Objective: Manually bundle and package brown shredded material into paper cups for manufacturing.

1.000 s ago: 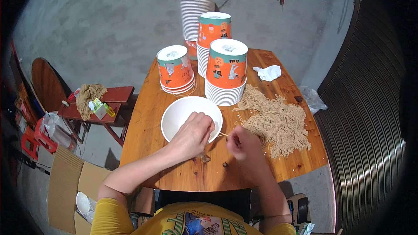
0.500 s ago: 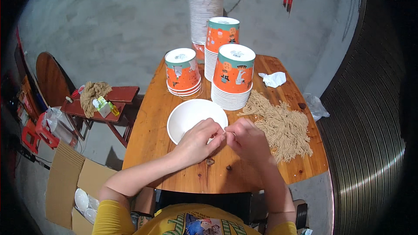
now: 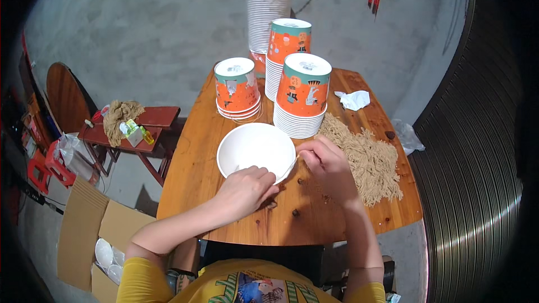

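A white round tub (image 3: 252, 148) stands on the table with its open side up. At its near rim is my left hand (image 3: 245, 191), closed, the fingertips bent and partly hidden. To the right of the tub, my right hand (image 3: 327, 168) is closed in a pinch. A thin pale string (image 3: 291, 167) runs between the two hands along the tub's right rim, its ends in the fingers. Beside my right hand lies a heap of tan strings (image 3: 368, 168).
Behind the tub stand upside-down orange paper buckets, a short stack (image 3: 236, 90) and a taller stack (image 3: 303, 92). More stacked buckets (image 3: 268, 17) rise by the wall. A crumpled tissue (image 3: 353, 100) lies back right. Left are a red bench (image 3: 160, 116) and an open cardboard box (image 3: 120, 221).
My hands have drawn apart from their meeting point at the tub's right rim. The left went down and left, the right slightly up and right, and the string between them now shows.
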`<state>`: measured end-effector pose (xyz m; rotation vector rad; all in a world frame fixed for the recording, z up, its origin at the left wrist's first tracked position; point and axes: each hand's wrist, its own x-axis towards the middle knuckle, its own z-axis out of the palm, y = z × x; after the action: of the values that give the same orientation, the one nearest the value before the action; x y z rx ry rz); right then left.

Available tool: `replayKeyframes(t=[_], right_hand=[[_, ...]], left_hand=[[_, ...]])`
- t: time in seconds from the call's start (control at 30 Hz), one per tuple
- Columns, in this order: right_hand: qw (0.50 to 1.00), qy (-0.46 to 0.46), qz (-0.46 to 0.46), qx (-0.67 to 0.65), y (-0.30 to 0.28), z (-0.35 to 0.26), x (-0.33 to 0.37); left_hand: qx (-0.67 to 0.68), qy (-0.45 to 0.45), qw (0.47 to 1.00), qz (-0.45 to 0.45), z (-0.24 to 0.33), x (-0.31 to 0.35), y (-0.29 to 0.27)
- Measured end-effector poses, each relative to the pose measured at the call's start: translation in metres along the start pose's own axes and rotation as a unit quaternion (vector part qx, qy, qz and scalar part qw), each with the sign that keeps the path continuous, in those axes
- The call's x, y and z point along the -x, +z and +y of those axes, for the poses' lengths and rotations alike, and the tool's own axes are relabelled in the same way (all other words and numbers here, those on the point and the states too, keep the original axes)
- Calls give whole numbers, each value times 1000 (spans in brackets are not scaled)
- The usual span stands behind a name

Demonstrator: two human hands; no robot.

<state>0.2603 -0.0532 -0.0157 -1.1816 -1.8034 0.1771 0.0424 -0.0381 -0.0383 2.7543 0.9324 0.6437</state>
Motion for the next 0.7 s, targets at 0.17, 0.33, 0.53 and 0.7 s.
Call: replayKeyframes(t=[0.17, 0.33, 0.53, 0.7], right_hand=[[995, -65, -57, 57, 17, 9, 0], [995, -74, -58, 44, 39, 4, 0], [995, -91, -51, 11, 50, 1, -6], [993, -84, -61, 54, 44, -7, -4]], left_hand=[[-20, 98, 995, -16, -30, 16, -20], [162, -70, 984, 12, -24, 9, -33], [238, -189, 949, 88, -6, -1, -1], [293, -213, 926, 108, 1, -8, -7]])
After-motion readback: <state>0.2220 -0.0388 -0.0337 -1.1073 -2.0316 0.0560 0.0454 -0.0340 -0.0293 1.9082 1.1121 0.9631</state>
